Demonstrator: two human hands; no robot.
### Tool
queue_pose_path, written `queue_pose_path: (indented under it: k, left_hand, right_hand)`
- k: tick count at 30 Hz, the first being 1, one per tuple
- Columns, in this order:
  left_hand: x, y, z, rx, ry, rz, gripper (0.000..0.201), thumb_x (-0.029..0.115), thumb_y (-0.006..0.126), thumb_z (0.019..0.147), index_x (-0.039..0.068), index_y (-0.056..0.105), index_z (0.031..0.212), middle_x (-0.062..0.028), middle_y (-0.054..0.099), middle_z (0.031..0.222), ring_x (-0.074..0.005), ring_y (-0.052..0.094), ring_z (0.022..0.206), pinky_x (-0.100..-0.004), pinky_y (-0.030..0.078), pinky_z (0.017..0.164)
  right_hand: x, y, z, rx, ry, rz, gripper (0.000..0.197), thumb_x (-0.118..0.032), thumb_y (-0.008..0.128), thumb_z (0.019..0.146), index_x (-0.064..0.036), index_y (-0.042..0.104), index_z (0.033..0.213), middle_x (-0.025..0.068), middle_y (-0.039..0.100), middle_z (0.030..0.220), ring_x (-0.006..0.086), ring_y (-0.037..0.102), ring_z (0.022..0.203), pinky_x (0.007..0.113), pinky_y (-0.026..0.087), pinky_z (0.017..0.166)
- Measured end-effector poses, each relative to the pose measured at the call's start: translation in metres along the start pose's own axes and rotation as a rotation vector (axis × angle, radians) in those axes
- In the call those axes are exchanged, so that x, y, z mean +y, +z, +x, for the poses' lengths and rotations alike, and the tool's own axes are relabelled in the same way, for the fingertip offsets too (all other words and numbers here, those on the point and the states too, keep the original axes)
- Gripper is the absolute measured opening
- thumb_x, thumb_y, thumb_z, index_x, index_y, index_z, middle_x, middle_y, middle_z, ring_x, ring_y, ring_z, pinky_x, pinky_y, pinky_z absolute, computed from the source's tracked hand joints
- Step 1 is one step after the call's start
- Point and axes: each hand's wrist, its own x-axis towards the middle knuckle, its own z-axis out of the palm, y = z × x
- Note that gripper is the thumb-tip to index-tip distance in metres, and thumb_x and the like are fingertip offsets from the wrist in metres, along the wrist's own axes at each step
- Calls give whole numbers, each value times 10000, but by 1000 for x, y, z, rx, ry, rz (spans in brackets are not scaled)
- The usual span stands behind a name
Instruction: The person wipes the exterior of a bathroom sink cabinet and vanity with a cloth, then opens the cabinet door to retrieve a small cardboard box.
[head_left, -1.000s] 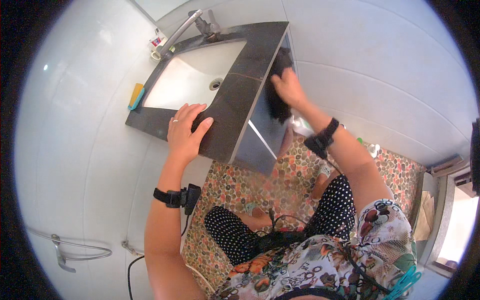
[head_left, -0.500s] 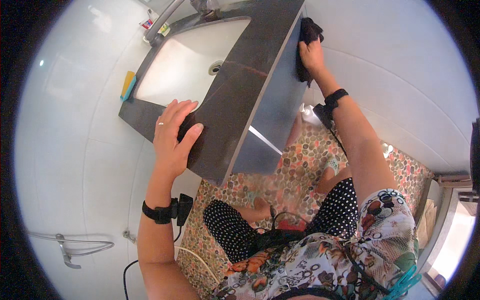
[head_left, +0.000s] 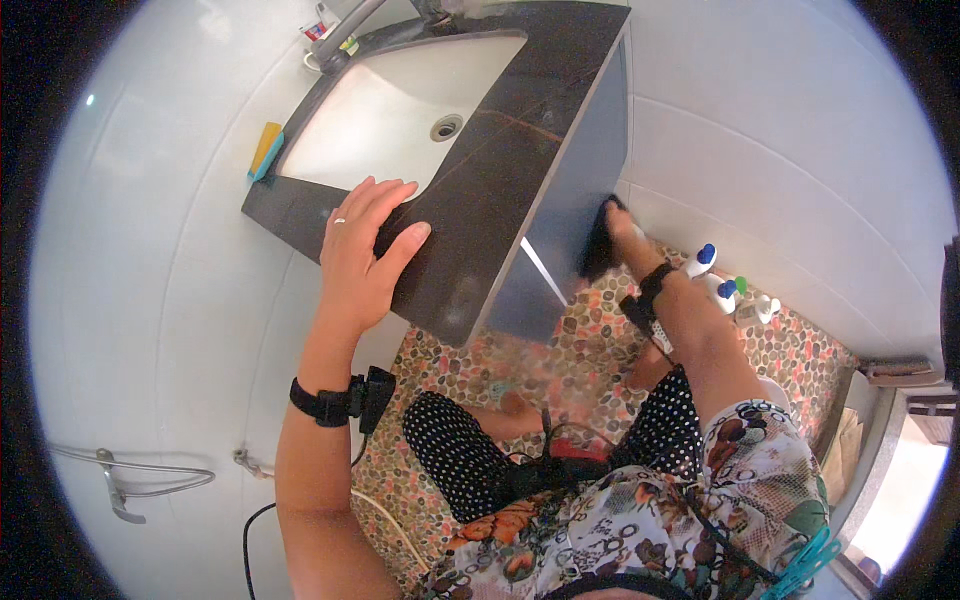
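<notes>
My left hand (head_left: 365, 250) rests on the near corner of the dark stone countertop (head_left: 480, 190), fingers spread, its fingertips by the rim of the white sink (head_left: 330, 135). Low on the right, my right hand (head_left: 624, 232) is closed on a black cloth (head_left: 600, 250). The cloth lies against the grey-blue front of the vanity cabinet (head_left: 570, 190), near its lower part. Part of the cloth and some of the right fingers are hidden from view.
White bottles with blue caps (head_left: 703, 260) stand on the pebble-patterned floor (head_left: 590, 350) by the right wall, beside a pump bottle (head_left: 758, 310). A yellow-and-blue brush or sponge (head_left: 265, 152) sits at the counter's left edge. A hose (head_left: 150, 470) hangs on the left wall.
My right hand has moved the black cloth down the cabinet front, from near the counter's far edge toward the floor. The left hand stays on the counter. Bottles by the wall have come into view.
</notes>
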Motion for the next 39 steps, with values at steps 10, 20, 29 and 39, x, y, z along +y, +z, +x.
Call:
queue_pose_path:
  k: [10,20,29,39]
  left_hand:
    - [-27,19,-3,102,-1,31,450,457,601,877,122,641,1175,-78,597,1266,-307,451,1286,-467,313,1057]
    - [-22,45,-17,449,137,-166,419,398,589,898,69,643,1152,-149,599,1235,-329,487,1224,-471,383,1011]
    - [12,159,-149,594,240,-807,365,217,564,947,74,506,1278,-92,470,1256,-192,513,973,-310,472,799]
    - [15,261,-159,102,6,-1218,769,419,539,957,13,169,1496,-217,346,1474,-324,328,1376,-393,264,1116]
  right_hand:
    - [-76,-16,-224,-263,202,526,582,-314,486,932,17,361,1394,189,517,1296,322,512,1116,447,423,913]
    - [-218,-93,-359,-310,-298,553,401,-131,612,838,103,511,1146,196,614,1005,303,615,857,423,497,758]
    - [-175,-84,-398,-399,-500,728,315,-76,587,863,138,511,1082,201,620,981,275,637,834,386,518,662]
    - [-116,-73,-349,-349,-708,-379,633,-486,559,916,138,596,811,239,612,779,252,592,733,421,456,666]
